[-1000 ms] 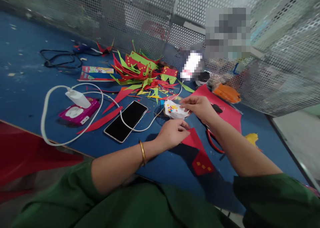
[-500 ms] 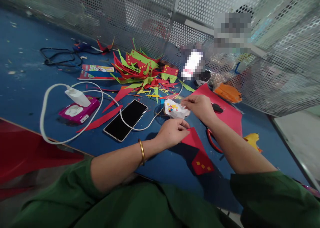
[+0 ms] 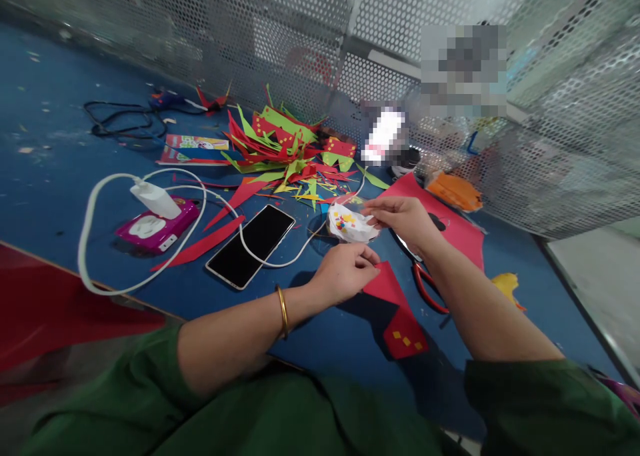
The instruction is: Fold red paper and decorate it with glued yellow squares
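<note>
Between thumb and fingers, my left hand point(image 3: 347, 269) pinches the upper end of a red paper cutout point(image 3: 395, 303). Yellow diamond-shaped pieces sit in a row on the cutout's lower end. My right hand point(image 3: 403, 219), its fingers pressed together, is at the right edge of a small dish lined with white paper point(image 3: 357, 228). Small yellow, red and blue bits lie in that dish. Whether the right fingertips hold a bit or the paper lining is too small to tell. Red-handled scissors point(image 3: 427, 289) lie under my right forearm, partly hidden.
A smartphone point(image 3: 253, 246) lies left of my hands, crossed by a white cable point(image 3: 287, 264) from a purple power socket point(image 3: 157, 226). Red and green paper cutouts point(image 3: 280, 136) pile up behind. Red paper point(image 3: 455, 236) lies at right. A perforated metal screen point(image 3: 295, 36) borders the table.
My right hand has shifted slightly against the dish, its fingertips now lower over the right edge. The left hand keeps its pinch on the red cutout. The whole view has tilted a little.
</note>
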A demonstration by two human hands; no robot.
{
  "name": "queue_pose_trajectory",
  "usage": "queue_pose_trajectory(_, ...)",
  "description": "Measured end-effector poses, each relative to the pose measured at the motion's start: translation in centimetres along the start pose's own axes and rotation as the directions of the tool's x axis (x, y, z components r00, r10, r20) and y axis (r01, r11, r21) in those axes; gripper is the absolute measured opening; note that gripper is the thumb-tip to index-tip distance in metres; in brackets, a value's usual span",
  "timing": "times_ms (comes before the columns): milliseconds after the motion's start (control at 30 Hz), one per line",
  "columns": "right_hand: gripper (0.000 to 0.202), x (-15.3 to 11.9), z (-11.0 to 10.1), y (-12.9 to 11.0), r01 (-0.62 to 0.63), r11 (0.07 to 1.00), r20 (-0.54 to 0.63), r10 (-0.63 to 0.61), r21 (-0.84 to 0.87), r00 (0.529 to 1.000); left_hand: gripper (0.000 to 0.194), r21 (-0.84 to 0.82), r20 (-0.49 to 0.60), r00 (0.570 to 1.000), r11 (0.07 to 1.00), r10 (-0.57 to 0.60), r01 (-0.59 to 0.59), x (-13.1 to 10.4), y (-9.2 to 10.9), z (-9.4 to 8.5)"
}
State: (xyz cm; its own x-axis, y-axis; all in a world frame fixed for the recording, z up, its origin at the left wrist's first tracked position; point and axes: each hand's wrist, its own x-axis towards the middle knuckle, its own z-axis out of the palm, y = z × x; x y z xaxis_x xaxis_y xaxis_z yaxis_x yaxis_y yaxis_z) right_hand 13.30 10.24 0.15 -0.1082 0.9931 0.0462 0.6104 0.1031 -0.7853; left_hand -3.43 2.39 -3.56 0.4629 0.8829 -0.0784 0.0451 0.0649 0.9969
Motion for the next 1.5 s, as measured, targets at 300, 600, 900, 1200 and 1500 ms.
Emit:
queue_pose_trajectory(300, 0.019, -0.2, 0.1, -0.6, 0.297, 0.855, 0.140, -0.263, -0.425, 0.955, 0.005, 0.003, 0.020, 1.000, 1.000, -0.017, 0.017, 0.0, 0.1, 0.2)
queue_pose_trajectory(600, 0.015, 1.9, 1.9, -1.6, 0.581, 0.600, 0.503, -0.317, -0.550, 0.804, 0.005, -0.005, 0.019, 1.000, 1.000, -0.023, 0.023, 0.0, 0.1, 0.2)
queue_pose_trajectory(900, 0.020, 2.1, 2.3, -1.6, 0.648, 0.492, 0.557, -0.340, -0.581, 0.757, 0.005, 0.023, 0.013, 0.999, 0.999, -0.041, 0.040, -0.1, 0.3, 0.2)
queue_pose_trajectory(1200, 0.021, 2.4, 2.3, -1.5, 0.692, 0.444, 0.587, -0.370, -0.570, 0.720, 0.006, 0.003, 0.023, 0.998, 0.999, -0.054, 0.054, -0.2, 0.5, 0.1)
queue_pose_trajectory(1500, 0.023, 2.8, 2.4, -1.4, 0.708, 0.502, 0.599, -0.392, -0.497, 0.698, 0.007, 0.027, 0.016, 0.999, 0.998, -0.049, 0.049, -0.2, 0.6, 0.1)
